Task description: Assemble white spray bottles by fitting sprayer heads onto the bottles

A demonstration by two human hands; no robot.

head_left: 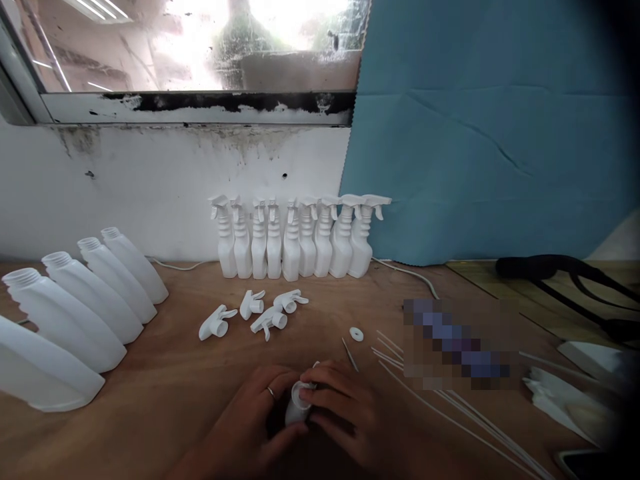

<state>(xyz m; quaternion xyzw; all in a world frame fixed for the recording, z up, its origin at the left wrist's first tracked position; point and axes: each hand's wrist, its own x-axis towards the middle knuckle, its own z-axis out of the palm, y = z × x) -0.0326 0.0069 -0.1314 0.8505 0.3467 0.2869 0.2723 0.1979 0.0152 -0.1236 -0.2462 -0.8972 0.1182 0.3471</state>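
Low in the middle of the head view, a white spray head (297, 411) is held between both hands, its round opening facing up. My left hand (255, 417), with a ring on one finger, closes round its left side. The fingers of my right hand (345, 407) press on its rim and right side. Beyond the hands lie several loose white spray heads (217, 325). A small white ring (356, 334) and a short thin stick (350, 355) lie just past my right hand.
Open white bottles (75, 317) stand in a row at the left. Several bottles with spray heads (291, 247) stand against the wall. Thin white tubes (470, 420), a blurred blue item (450, 337), a black strap (550, 267) and white plastic pieces (565, 400) are at the right.
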